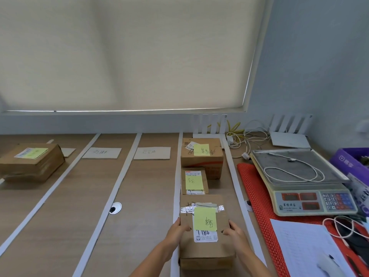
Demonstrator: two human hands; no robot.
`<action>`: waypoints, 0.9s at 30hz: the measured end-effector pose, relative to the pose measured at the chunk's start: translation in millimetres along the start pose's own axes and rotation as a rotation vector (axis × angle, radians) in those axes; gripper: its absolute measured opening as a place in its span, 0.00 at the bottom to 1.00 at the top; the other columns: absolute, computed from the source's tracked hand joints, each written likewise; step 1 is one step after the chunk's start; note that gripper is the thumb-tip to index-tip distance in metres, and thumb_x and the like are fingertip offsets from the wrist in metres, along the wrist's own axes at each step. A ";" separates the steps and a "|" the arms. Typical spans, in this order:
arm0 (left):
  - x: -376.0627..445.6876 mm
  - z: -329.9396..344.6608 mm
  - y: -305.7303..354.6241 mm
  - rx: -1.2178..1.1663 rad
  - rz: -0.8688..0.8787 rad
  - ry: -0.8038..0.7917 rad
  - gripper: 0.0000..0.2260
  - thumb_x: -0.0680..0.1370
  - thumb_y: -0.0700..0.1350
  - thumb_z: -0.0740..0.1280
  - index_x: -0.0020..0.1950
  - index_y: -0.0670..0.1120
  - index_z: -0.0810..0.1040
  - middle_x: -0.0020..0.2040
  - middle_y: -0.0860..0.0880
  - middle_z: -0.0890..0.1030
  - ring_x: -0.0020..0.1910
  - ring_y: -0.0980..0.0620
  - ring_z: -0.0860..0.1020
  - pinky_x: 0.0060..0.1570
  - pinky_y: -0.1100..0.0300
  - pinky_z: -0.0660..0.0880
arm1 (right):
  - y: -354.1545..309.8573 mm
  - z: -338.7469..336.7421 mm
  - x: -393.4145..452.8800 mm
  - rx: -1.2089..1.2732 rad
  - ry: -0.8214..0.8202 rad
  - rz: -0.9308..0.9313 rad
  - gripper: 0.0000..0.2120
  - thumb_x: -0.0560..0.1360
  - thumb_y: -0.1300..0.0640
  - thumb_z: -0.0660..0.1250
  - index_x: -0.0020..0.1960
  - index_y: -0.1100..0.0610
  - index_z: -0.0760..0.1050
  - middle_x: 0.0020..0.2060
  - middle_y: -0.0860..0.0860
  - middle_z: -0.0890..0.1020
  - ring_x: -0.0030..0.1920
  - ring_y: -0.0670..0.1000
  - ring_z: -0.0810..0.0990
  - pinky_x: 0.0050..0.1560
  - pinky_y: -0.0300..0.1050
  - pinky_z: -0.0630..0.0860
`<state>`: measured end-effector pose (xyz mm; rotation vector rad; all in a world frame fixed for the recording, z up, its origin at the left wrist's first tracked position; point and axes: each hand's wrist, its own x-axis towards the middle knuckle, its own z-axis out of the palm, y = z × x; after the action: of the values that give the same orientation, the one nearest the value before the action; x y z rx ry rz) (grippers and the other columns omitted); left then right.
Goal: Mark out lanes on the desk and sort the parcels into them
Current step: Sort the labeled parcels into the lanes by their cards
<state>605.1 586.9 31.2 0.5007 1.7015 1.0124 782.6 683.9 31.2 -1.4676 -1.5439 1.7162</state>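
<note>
Sitting between both hands (177, 230): parcel (205, 242)

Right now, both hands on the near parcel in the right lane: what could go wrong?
1. The held parcel nearly fills its lane; the left hand and right hand could scuff the white lane strip on its left.
2. Pushed forward, it may shove the small parcel just ahead.
3. Its yellow note could peel off if rubbed.

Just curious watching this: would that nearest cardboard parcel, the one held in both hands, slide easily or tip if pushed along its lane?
The nearest parcel looks flat and broad, so tipping seems unlikely. Its cardboard on the smooth desk should probably slide. Both hands grip it, left hand, right hand, hinting at some bulk.
</note>
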 end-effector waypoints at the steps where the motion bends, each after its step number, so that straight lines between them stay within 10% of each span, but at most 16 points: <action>1: 1.4 -0.8 1.0 -0.012 -0.005 0.002 0.16 0.77 0.39 0.58 0.61 0.54 0.71 0.55 0.56 0.76 0.56 0.55 0.71 0.55 0.58 0.66 | -0.4 0.4 0.2 0.000 0.003 -0.001 0.16 0.74 0.68 0.60 0.60 0.57 0.75 0.49 0.50 0.82 0.52 0.51 0.77 0.48 0.43 0.71; 9: 2.2 -4.8 5.4 -0.017 -0.006 -0.004 0.15 0.77 0.40 0.58 0.61 0.53 0.71 0.52 0.58 0.76 0.52 0.59 0.72 0.52 0.59 0.66 | 2.5 6.3 2.1 -0.080 0.029 -0.011 0.21 0.73 0.68 0.61 0.65 0.58 0.73 0.49 0.48 0.81 0.49 0.47 0.76 0.43 0.41 0.71; 15: -6.3 -17.2 15.0 0.037 0.095 0.005 0.21 0.77 0.40 0.59 0.70 0.52 0.65 0.60 0.56 0.72 0.56 0.56 0.71 0.52 0.63 0.69 | -13.8 11.1 -10.2 -0.256 0.126 -0.085 0.33 0.73 0.67 0.63 0.75 0.58 0.56 0.73 0.55 0.62 0.72 0.56 0.61 0.70 0.52 0.61; 21: -24.3 -67.7 32.5 0.043 0.222 0.077 0.28 0.77 0.41 0.62 0.75 0.50 0.58 0.74 0.48 0.63 0.71 0.48 0.64 0.61 0.58 0.66 | -62.4 50.2 -25.0 -0.268 0.130 -0.234 0.30 0.73 0.68 0.63 0.72 0.53 0.61 0.66 0.54 0.72 0.51 0.42 0.76 0.39 0.35 0.75; 27: -69.6 -165.6 33.0 -0.024 0.340 0.098 0.27 0.76 0.36 0.61 0.73 0.50 0.62 0.71 0.49 0.67 0.69 0.50 0.66 0.58 0.59 0.66 | -89.8 157.0 -68.3 -0.227 0.062 -0.304 0.28 0.74 0.68 0.62 0.72 0.55 0.62 0.68 0.54 0.69 0.68 0.53 0.68 0.60 0.44 0.69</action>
<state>473.7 490.5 113.7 0.7525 1.7229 1.3165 641.3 581.5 114.4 -1.2919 -1.8671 1.3465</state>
